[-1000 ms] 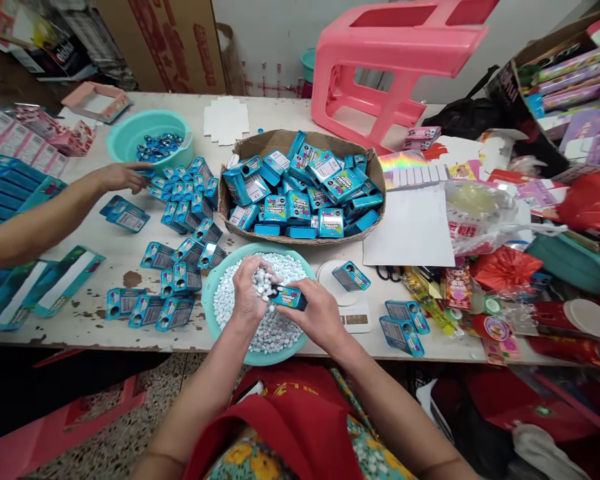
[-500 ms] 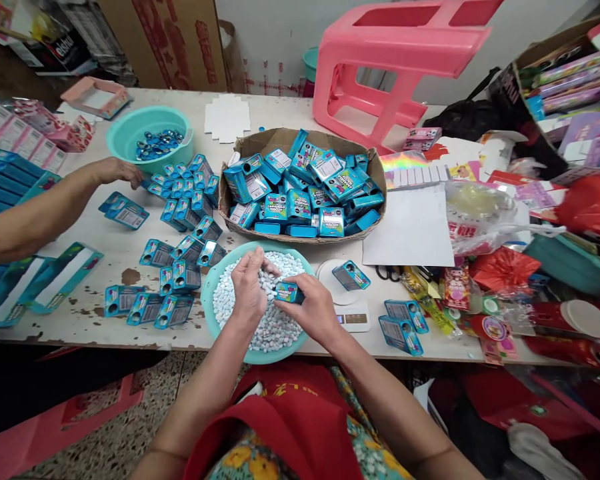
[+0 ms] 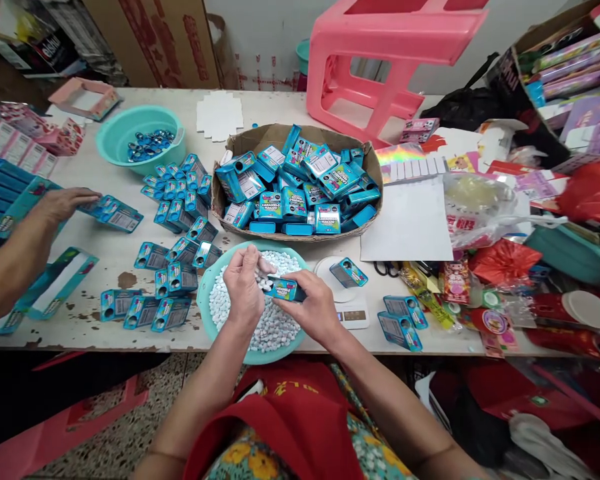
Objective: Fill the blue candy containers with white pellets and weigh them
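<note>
My right hand (image 3: 316, 303) holds a small blue candy tin (image 3: 283, 288) on its side, with the opening end turned left. Facing that end, my left hand (image 3: 245, 283) is cupped with its fingers curled around some small pale candies (image 3: 266, 267). Both hands are above a turquoise basin (image 3: 203, 313) full of white and pale-blue candies (image 3: 275, 330). Just right of the basin is a white digital scale (image 3: 353, 315), and another blue tin (image 3: 349, 272) rests on its plate.
A cut-down cardboard box (image 3: 300, 235) of blue tins stands behind the basin. Several tins (image 3: 180, 212) stand to the left, near a turquoise bowl (image 3: 105, 143) of shiny caps. A co-worker's hand (image 3: 70, 201) touches tins at far left. A pink stool (image 3: 325, 80) lies behind.
The tin in my right hand has shifted left, closer to my left hand, and more of it shows. The co-worker's hand has moved left and down, away from the bowl of caps.
</note>
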A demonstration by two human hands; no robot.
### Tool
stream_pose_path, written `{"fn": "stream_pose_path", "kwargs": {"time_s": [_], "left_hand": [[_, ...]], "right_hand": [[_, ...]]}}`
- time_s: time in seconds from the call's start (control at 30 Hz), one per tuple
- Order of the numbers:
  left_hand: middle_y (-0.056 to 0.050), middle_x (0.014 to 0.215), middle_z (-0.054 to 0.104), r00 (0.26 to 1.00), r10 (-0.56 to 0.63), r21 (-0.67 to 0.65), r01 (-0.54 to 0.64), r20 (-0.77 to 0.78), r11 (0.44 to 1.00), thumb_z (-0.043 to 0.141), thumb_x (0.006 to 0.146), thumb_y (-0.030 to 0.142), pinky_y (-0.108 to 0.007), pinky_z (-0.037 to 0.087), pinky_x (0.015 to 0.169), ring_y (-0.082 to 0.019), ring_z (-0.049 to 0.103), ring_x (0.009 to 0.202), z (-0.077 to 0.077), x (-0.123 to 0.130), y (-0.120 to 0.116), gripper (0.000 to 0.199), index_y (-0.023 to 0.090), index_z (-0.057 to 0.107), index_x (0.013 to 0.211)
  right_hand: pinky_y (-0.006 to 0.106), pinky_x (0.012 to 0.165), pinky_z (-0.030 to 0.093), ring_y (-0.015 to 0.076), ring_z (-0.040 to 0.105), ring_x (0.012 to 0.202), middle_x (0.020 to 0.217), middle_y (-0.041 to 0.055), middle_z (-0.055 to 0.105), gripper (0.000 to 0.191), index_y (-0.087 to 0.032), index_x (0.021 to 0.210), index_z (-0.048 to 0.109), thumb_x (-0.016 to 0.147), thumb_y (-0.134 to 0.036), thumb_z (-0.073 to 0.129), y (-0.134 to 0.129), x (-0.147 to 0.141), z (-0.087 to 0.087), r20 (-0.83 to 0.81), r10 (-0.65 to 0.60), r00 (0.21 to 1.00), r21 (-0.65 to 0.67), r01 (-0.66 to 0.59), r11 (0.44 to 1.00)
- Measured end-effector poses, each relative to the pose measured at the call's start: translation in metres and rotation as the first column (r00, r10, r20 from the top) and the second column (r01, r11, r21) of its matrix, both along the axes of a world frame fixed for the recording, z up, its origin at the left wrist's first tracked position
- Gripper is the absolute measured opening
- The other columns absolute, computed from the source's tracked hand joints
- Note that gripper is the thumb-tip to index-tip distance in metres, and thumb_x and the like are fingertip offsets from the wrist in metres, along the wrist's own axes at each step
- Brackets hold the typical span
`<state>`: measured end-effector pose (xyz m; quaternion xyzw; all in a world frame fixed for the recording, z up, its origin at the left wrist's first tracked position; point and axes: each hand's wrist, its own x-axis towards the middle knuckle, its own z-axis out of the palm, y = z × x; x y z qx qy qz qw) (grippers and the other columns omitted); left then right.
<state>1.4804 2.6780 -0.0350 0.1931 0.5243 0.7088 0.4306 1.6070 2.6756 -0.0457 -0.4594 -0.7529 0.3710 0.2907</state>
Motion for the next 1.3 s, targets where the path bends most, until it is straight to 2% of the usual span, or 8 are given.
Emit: {"fn": "stream_pose_path", "kwargs": {"time_s": [0.63, 0.8, 0.97, 1.07, 1.1, 1.17, 1.23, 1.3], "left_hand": [[0.006, 0.051, 0.041, 0.998, -0.019, 0.065, 0.014, 0.063, 0.998, 0.061, 0.082, 0.038, -0.018, 0.039, 0.047, -0.007, 0.045, 0.046, 0.011, 0.002, 0.004, 0.025, 0.017, 0.052, 0.072], [0.005, 0.051, 0.041, 0.999, 0.005, 0.028, -0.006, 0.036, 1.0, 0.063, 0.081, 0.036, -0.018, 0.04, 0.048, -0.007, 0.046, 0.048, 0.004, 0.008, 0.005, 0.025, 0.016, 0.052, 0.071], [0.007, 0.054, 0.036, 0.995, -0.017, -0.024, 0.019, 0.095, 1.0, 0.063, 0.08, 0.04, -0.017, 0.026, 0.039, -0.005, 0.035, 0.043, -0.001, -0.012, 0.005, 0.026, 0.017, 0.05, 0.076], [0.004, 0.061, 0.044, 0.983, -0.109, -0.182, 0.081, -0.146, 0.98, 0.059, 0.08, 0.041, -0.018, 0.033, 0.045, -0.008, 0.043, 0.051, -0.026, -0.031, 0.004, 0.024, 0.018, 0.053, 0.078], [0.002, 0.065, 0.05, 0.934, -0.202, -0.267, 0.122, -0.296, 0.956, 0.06, 0.078, 0.04, -0.02, 0.038, 0.051, -0.01, 0.049, 0.058, -0.04, -0.036, 0.003, 0.022, 0.018, 0.055, 0.076], [-0.003, 0.075, 0.059, 0.707, -0.458, -0.464, 0.204, -0.54, 0.862, 0.065, 0.072, 0.036, -0.026, 0.044, 0.066, -0.016, 0.056, 0.075, -0.068, -0.041, 0.002, 0.019, 0.017, 0.06, 0.075], [-0.006, 0.084, 0.063, 0.437, -0.659, -0.617, 0.257, -0.612, 0.743, 0.065, 0.07, 0.032, -0.032, 0.043, 0.078, -0.022, 0.057, 0.087, -0.092, -0.041, 0.001, 0.017, 0.017, 0.063, 0.077], [-0.007, 0.087, 0.064, 0.285, -0.746, -0.691, 0.283, -0.602, 0.665, 0.062, 0.071, 0.03, -0.033, 0.042, 0.079, -0.025, 0.057, 0.089, -0.104, -0.041, 0.001, 0.014, 0.018, 0.064, 0.079]], "right_hand": [[0.032, 0.083, 0.047, 0.0204, 0.061, 0.092, 0.097, 0.0027, 0.065, 0.036, -0.024, 0.101, 0.065, 0.069, -0.027, 0.077, 0.002, 0.001, -0.01, -0.197, -0.059, 0.979, -0.071, 0.046, 0.996], [0.032, 0.083, 0.047, 0.0209, 0.061, 0.092, 0.095, 0.0025, 0.066, 0.037, -0.024, 0.101, 0.066, 0.067, -0.026, 0.078, 0.003, 0.0, -0.018, -0.183, -0.052, 0.982, -0.095, 0.035, 0.995], [0.032, 0.082, 0.048, 0.0204, 0.061, 0.092, 0.095, 0.0028, 0.065, 0.035, -0.023, 0.099, 0.067, 0.066, -0.029, 0.078, 0.003, 0.009, -0.015, -0.269, -0.071, 0.961, -0.131, 0.036, 0.991], [0.033, 0.083, 0.048, 0.0205, 0.061, 0.093, 0.096, 0.0028, 0.065, 0.035, -0.023, 0.098, 0.067, 0.066, -0.032, 0.079, 0.0, 0.027, -0.008, -0.331, -0.086, 0.94, -0.181, 0.027, 0.983], [0.033, 0.083, 0.048, 0.0205, 0.061, 0.092, 0.096, 0.0027, 0.065, 0.036, -0.023, 0.098, 0.067, 0.065, -0.033, 0.079, -0.002, 0.035, -0.006, -0.342, -0.1, 0.935, -0.203, 0.03, 0.979], [0.033, 0.081, 0.049, 0.0204, 0.062, 0.09, 0.095, 0.0026, 0.065, 0.037, -0.023, 0.098, 0.067, 0.065, -0.034, 0.079, -0.006, 0.054, -0.005, -0.338, -0.152, 0.929, -0.252, 0.066, 0.966], [0.033, 0.079, 0.049, 0.0205, 0.062, 0.088, 0.096, 0.0029, 0.065, 0.037, -0.022, 0.099, 0.067, 0.066, -0.035, 0.079, -0.011, 0.075, -0.006, -0.303, -0.232, 0.924, -0.293, 0.141, 0.946], [0.034, 0.08, 0.049, 0.0213, 0.061, 0.09, 0.097, 0.0034, 0.065, 0.037, -0.022, 0.099, 0.066, 0.066, -0.035, 0.078, -0.017, 0.096, -0.008, -0.252, -0.302, 0.919, -0.31, 0.219, 0.925]]}}
